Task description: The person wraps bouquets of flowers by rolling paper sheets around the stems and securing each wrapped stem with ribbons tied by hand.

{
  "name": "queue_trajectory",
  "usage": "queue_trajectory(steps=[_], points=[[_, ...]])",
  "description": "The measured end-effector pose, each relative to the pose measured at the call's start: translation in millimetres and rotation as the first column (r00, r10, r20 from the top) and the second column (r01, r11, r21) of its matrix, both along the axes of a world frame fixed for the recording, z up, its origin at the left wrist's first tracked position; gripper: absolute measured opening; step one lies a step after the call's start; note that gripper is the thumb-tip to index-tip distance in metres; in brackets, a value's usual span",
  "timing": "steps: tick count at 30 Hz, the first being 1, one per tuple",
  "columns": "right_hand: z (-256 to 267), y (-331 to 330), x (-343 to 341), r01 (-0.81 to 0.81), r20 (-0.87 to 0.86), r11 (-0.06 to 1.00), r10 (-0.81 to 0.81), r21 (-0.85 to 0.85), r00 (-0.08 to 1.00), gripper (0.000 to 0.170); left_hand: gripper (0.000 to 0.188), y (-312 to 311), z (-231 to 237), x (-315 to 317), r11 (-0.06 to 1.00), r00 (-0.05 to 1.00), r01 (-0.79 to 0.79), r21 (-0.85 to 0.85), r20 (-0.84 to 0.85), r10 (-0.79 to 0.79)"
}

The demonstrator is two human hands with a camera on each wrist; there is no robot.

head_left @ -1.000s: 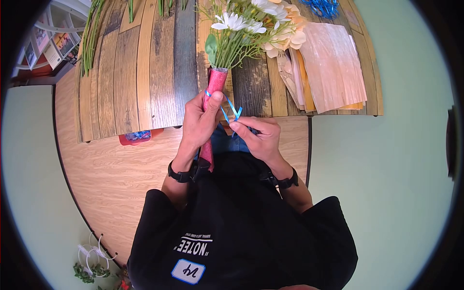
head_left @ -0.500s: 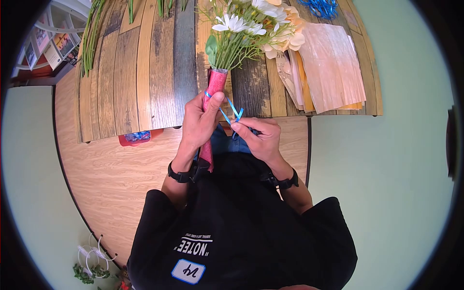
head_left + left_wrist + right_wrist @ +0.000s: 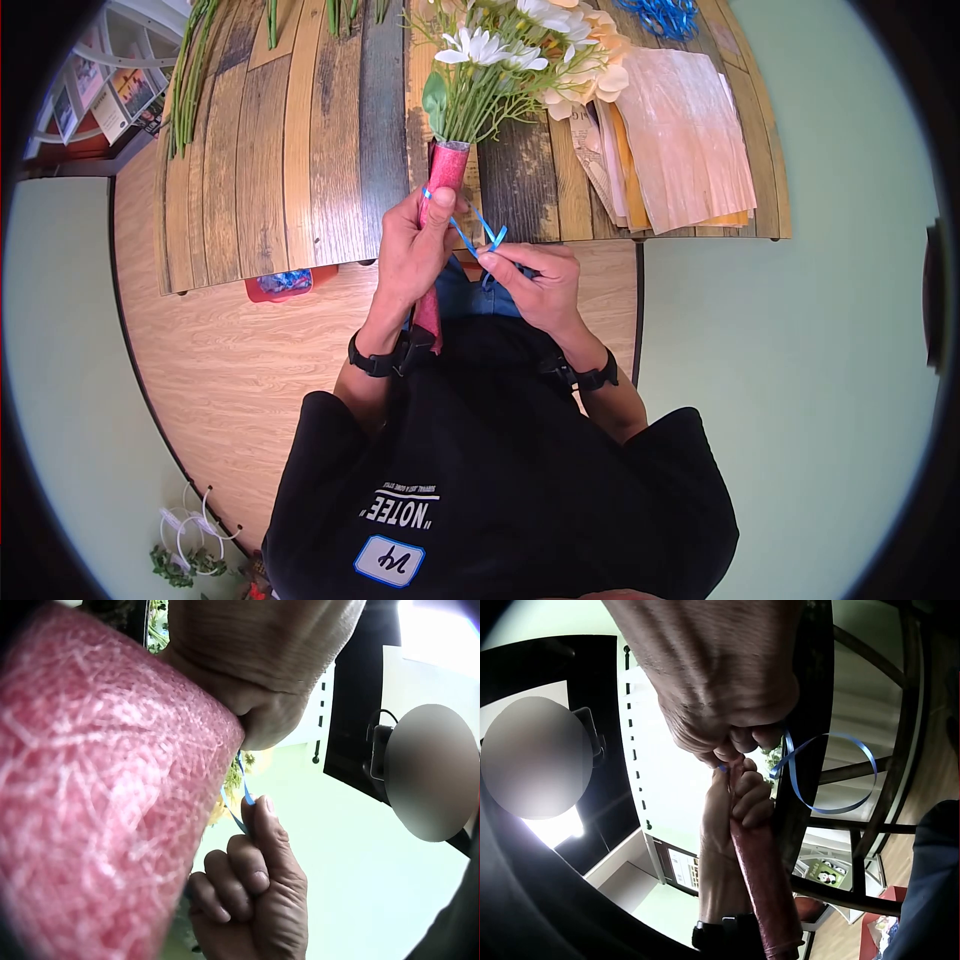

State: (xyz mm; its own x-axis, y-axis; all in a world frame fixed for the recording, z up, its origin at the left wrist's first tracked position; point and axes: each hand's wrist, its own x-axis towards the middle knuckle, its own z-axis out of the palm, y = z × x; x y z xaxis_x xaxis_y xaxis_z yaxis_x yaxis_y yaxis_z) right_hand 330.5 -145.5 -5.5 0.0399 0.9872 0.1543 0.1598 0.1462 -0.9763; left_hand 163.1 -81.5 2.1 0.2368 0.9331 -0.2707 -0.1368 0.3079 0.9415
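Observation:
My left hand (image 3: 415,245) grips a bouquet by its stems, which are rolled in a pink fibrous wrap (image 3: 452,165). White daisies (image 3: 475,45) and peach flowers (image 3: 600,80) fan out above the wrap's top rim. A blue ribbon (image 3: 497,236) circles the wrap just above the left thumb and runs across to my right hand (image 3: 540,285), which pinches it between thumb and index finger. In the right wrist view a loose tail of the ribbon (image 3: 791,761) curls out in a wide loop. The pink wrap (image 3: 112,787) fills much of the left wrist view.
The wooden table (image 3: 330,200) has its edge right by the hands. Wrapping sheets (image 3: 690,140) are stacked at its right, with a heap of blue ribbon (image 3: 660,15) behind. Green stems (image 3: 190,90) lie at far left. A red bin (image 3: 290,285) stands below the table edge.
Both hands keep nearly the same place and hold. The ribbon's end by the right fingertips has shifted slightly to the right, and the left thumb slightly left on the wrap.

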Motion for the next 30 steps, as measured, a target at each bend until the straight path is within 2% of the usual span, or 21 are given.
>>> queue_trajectory(steps=[10,13,15,17,19,20,21,23,26,28,30], points=[[3.3,-1.9,2.4,0.016,0.000,1.000,-0.016,0.013,1.000,0.011,0.047,0.4,-0.2,0.4,1.000,1.000,0.008,0.008,0.000,-0.008],[10.4,-1.7,9.0,0.037,-0.049,0.999,-0.038,-0.020,0.998,0.014,0.045,0.1,1.6,0.1,1.000,0.999,0.005,0.003,-0.036,-0.005],[13.3,1.3,17.4,0.145,-0.188,0.978,-0.172,-0.152,0.967,0.019,0.043,-0.4,1.1,-0.9,1.000,0.999,0.014,0.009,-0.032,-0.014],[21.2,7.5,34.0,0.141,-0.177,0.979,-0.166,-0.147,0.970,0.021,0.042,-0.9,0.4,-1.3,1.000,0.999,0.012,0.006,-0.031,-0.012],[32.7,15.5,52.7,0.056,0.083,0.974,-0.039,-0.222,0.996,0.020,0.041,-1.7,0.8,-0.4,1.000,1.000,0.012,0.005,-0.028,-0.011],[36.8,19.1,58.6,0.023,0.113,0.973,0.003,-0.228,0.994,0.020,0.041,-2.3,1.5,0.3,1.000,0.999,0.006,0.005,-0.046,-0.006],[43.0,22.2,65.0,0.024,0.115,0.974,0.002,-0.227,0.993,0.020,0.041,-3.0,2.1,0.7,1.000,0.998,0.000,0.005,-0.065,0.001],[56.9,28.6,76.1,-0.064,0.183,0.923,0.142,-0.379,0.973,0.021,0.041,-3.9,0.0,1.5,1.000,0.994,0.002,0.030,-0.113,0.002],[72.4,35.9,81.3,-0.092,0.147,0.900,0.169,-0.427,0.975,0.022,0.041,-5.7,-3.1,1.8,0.996,0.983,0.021,0.081,-0.181,-0.006],[86.5,37.9,77.3,-0.098,0.159,0.927,0.166,-0.363,0.973,0.021,0.041,-6.8,-6.1,1.9,0.993,0.980,0.039,0.110,-0.197,-0.017],[94.3,38.1,71.4,-0.104,0.173,0.949,0.161,-0.296,0.972,0.020,0.040,-7.3,-9.3,1.1,0.976,0.945,0.084,0.198,-0.327,-0.015]])
